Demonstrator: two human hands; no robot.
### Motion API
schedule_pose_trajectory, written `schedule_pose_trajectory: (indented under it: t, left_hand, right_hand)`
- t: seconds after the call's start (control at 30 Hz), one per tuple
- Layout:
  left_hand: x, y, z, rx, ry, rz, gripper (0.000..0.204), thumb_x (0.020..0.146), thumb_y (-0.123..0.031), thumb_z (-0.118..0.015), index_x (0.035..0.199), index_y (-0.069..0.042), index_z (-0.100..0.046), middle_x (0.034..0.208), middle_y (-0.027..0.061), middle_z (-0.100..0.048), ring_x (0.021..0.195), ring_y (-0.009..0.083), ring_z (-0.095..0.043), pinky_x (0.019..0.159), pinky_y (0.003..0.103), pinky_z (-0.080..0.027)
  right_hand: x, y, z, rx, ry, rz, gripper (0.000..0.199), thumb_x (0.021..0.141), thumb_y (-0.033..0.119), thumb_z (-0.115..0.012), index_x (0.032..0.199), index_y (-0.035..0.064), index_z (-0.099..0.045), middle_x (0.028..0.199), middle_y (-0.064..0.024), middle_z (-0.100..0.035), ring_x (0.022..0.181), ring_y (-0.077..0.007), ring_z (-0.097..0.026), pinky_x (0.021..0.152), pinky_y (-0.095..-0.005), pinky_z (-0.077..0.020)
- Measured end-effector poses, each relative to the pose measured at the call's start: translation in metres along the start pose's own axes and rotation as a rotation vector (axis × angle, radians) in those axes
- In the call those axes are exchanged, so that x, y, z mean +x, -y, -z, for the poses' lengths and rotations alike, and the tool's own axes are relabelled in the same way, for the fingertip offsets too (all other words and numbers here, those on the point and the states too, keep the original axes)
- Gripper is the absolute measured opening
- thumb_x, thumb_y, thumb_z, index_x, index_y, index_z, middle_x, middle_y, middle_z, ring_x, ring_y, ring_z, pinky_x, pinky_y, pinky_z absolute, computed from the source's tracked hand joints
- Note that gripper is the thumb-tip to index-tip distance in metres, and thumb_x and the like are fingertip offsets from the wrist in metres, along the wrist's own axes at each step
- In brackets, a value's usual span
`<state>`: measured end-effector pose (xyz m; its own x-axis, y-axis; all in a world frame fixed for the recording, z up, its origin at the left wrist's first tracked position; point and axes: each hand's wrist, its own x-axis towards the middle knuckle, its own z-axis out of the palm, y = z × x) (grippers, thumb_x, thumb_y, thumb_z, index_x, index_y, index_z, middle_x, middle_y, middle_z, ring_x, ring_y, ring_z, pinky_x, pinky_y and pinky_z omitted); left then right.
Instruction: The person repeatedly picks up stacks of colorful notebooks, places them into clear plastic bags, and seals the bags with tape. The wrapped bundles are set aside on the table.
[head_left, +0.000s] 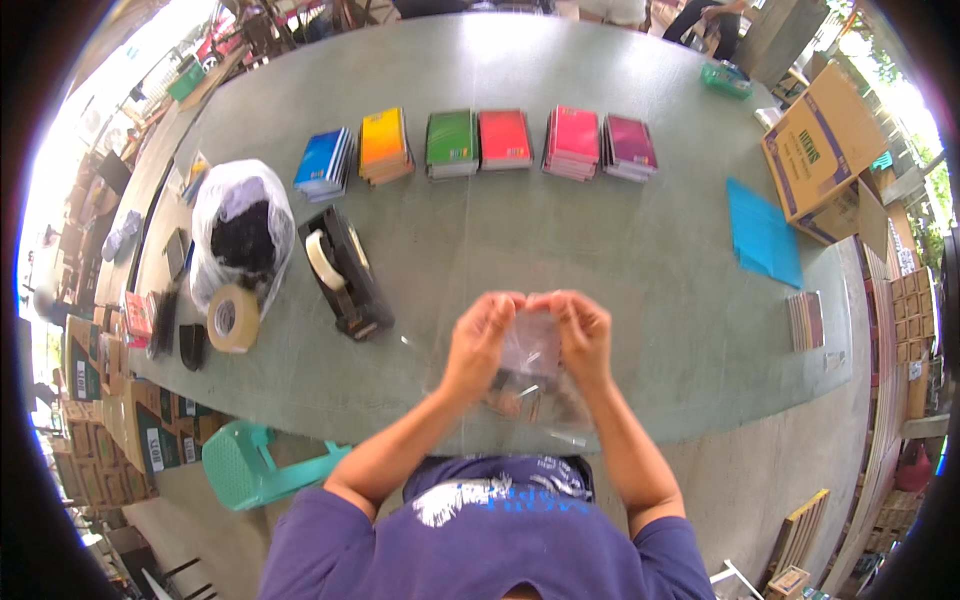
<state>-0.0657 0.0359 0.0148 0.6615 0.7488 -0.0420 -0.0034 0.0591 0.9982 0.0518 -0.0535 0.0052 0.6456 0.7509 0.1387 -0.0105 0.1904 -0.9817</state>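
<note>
My left hand (480,335) and my right hand (584,335) are close together above the near middle of the table (420,230). Between them is a clear plastic bag (530,350), its upper edge pinched by the fingers of both hands. The bag hangs toward me, and its lower part shows glare and looks blurred. Beyond my hands, small notebooks stand in a row of stacks: blue (324,162), yellow (384,140), green (452,138), red (505,136), pink (573,138) and purple (630,144). Neither hand touches them.
Left of my hands is a black tape dispenser (345,275). Past it are a tape roll (233,318) and a white plastic bag (215,200) with dark contents. A blue sheet (762,232), a cardboard box (820,145) and a small stack (804,321) lie right. A green stool (240,465) stands below.
</note>
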Motion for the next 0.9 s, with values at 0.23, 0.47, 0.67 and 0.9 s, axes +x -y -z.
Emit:
schedule_pose_trajectory:
  t: [0.23,0.47,0.67,0.9]
  left_hand:
    - [-0.008,-0.071,0.052,0.685,0.290,-0.441,0.040,0.069,-0.012,-0.077,0.106,-0.005,-0.063,0.089,0.0077,-0.062,0.074,0.0200,-0.059,0.065,0.029,-0.047]
    - [-0.026,-0.095,0.047,1.073,0.483,-0.854,0.034,0.072,-0.028,-0.072,0.098,-0.008,-0.064,0.090,0.0051,-0.064,0.091,0.0226,-0.056,0.082,0.036,-0.042]
    - [-0.024,-0.093,0.031,1.134,0.465,-0.830,0.044,0.068,-0.027,-0.070,0.104,-0.004,-0.061,0.084,0.0036,-0.062,0.083,0.0219,-0.054,0.074,0.034,-0.038]
    - [-0.020,-0.061,0.018,1.352,0.445,-0.878,0.029,0.066,-0.023,-0.068,0.087,-0.005,-0.063,0.075,0.0034,-0.061,0.081,0.0215,-0.054,0.079,0.034,-0.036]
  right_hand:
    - [0.003,0.071,0.028,-1.198,0.472,-0.070,0.038,0.079,0.035,-0.066,0.103,0.0057,-0.062,0.086,-0.0079,-0.065,0.078,-0.0232,-0.062,0.070,-0.0360,-0.0485]
    - [-0.017,0.123,0.026,-0.991,0.565,0.286,0.023,0.075,0.015,-0.069,0.094,0.0058,-0.064,0.091,-0.0080,-0.065,0.071,-0.0280,-0.061,0.060,-0.0377,-0.0492]
    - [-0.018,0.094,0.033,-0.954,0.536,0.190,0.029,0.072,0.017,-0.075,0.093,0.0038,-0.059,0.095,-0.0098,-0.061,0.078,-0.0243,-0.062,0.065,-0.0337,-0.0506]
    - [-0.082,-0.020,0.044,-0.410,-0.058,0.335,0.044,0.068,0.010,-0.080,0.104,0.0008,-0.056,0.107,-0.0117,-0.057,0.103,-0.0218,-0.055,0.082,-0.0322,-0.0475]
